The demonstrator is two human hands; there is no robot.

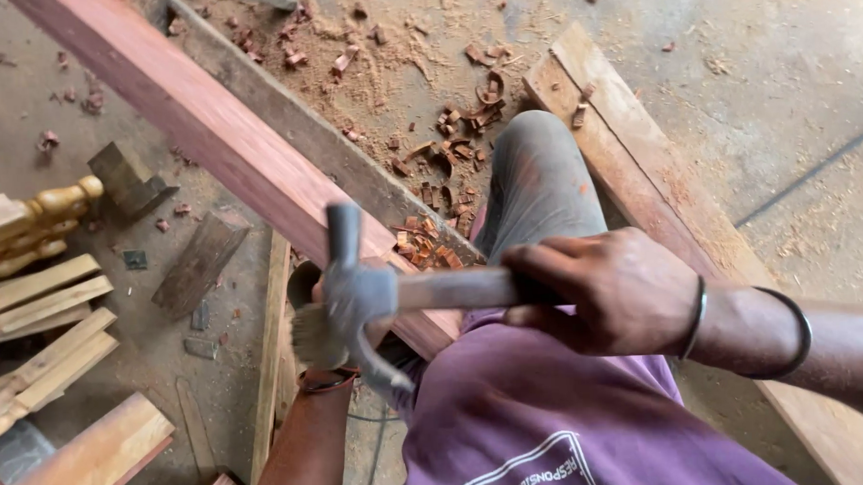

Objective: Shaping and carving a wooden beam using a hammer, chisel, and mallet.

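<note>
The reddish hardwood beam (227, 135) runs slantwise across the sawdust-strewn floor (789, 77), and everything else sits around it. At its near end the right hand (610, 289) has its fingers wrapped tight round the handle of a claw hammer (362, 297), whose metal head hangs just over the beam's end, claw pointing down.

Directly beneath that head, against the beam's near end, the left hand (324, 318) is mostly hidden. It seems to steady a round wooden-handled tool, perhaps a chisel (312, 335), but I cannot tell how its fingers are set.

As a judgement, the chopping is well under way. A heap of red wood chips (448, 156) lies on the far side of the beam, beside the person's bent knee (534, 172), so plenty has been cut. The cut itself is covered, so what remains cannot be judged.

Left of the beam lie pale timber pieces (42, 323) and a turned leg (34, 223). A plank (639, 168) lies to its right.
</note>
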